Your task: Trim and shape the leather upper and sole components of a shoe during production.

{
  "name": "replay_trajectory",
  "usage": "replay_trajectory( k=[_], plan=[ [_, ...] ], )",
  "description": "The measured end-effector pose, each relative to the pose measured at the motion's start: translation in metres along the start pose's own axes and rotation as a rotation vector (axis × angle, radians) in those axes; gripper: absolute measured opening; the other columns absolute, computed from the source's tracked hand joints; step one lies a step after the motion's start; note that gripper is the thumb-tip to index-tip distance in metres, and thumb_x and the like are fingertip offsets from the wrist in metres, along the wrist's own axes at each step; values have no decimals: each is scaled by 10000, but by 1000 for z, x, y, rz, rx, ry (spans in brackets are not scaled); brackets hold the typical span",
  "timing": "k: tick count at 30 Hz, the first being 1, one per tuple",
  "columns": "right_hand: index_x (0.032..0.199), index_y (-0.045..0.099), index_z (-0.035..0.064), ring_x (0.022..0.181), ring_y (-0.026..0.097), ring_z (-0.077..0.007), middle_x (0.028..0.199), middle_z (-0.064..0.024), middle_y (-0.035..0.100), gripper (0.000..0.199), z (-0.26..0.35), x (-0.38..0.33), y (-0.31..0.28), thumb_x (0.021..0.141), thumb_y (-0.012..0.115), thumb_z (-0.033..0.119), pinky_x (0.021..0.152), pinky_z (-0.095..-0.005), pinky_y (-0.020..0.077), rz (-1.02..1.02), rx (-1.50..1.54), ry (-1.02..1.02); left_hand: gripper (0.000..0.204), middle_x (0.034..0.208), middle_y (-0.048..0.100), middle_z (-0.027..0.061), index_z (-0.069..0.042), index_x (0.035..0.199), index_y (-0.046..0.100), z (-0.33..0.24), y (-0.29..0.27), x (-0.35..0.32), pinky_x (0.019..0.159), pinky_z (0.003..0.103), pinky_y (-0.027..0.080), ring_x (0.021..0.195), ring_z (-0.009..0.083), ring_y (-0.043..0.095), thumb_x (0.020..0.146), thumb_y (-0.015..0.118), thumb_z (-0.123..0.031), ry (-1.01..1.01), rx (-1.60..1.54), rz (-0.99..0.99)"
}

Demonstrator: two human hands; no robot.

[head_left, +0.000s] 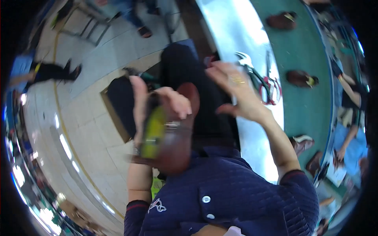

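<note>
My left hand (175, 101) is closed around a brown leather shoe (177, 145) held in front of my chest. The shoe is blurred by motion, and its opening shows a yellow-green inside. My right hand (236, 88) is empty, its fingers stretched and thumb apart, over the near edge of a pale metal worktop (256, 137). Just beyond that hand lie pincers (252, 69) with dark green handles and a pair of scissors (271, 92) with red handles.
To the right of the worktop runs a green conveyor belt (303, 51) carrying several brown shoes, one a dark shoe (301, 78). People sit along its far side. On the left are a tiled floor (90, 118), a metal frame (88, 29) and a walking person's legs (55, 76).
</note>
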State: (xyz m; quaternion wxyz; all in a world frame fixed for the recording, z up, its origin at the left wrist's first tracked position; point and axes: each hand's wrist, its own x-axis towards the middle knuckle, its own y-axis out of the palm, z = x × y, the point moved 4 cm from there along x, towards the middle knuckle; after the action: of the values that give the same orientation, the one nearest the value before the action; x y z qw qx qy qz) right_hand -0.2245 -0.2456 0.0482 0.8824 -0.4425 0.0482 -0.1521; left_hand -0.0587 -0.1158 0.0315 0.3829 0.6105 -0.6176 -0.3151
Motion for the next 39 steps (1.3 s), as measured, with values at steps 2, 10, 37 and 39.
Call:
replay_trajectory(
  k=[2,10,37,39],
  plan=[
    [1380,437,57,1336,362,-360,1389,-178,440,911,28,11,4,590,852,244,1108,-459,284,44,175,-239,851,724,640,127,-65,776,602,-7,-6,25,929,429,397,774,350,576,965,-5,-630,-48,-127,305],
    [1176,615,-23,950,641,-152,1023,-96,691,700,10,-80,-29,603,921,240,849,-292,494,-341,738,330,528,1288,562,141,-80,1381,419,35,33,73,1119,510,311,1265,293,489,1017,343,-454,-145,-37,-88],
    [1195,554,106,764,649,-328,804,-121,670,571,-164,-228,-131,784,725,464,656,-451,498,-901,-425,1189,358,1180,586,137,-31,1259,512,34,-49,47,972,429,444,1028,280,591,1026,418,-285,-297,119,-281],
    [1054,588,90,736,645,-343,731,-141,651,422,-189,-212,-119,805,711,408,649,-447,487,-946,-399,1108,346,1169,591,135,-31,1243,521,22,-44,31,965,431,450,1018,279,597,1024,422,-281,-214,128,-311]
  ],
)
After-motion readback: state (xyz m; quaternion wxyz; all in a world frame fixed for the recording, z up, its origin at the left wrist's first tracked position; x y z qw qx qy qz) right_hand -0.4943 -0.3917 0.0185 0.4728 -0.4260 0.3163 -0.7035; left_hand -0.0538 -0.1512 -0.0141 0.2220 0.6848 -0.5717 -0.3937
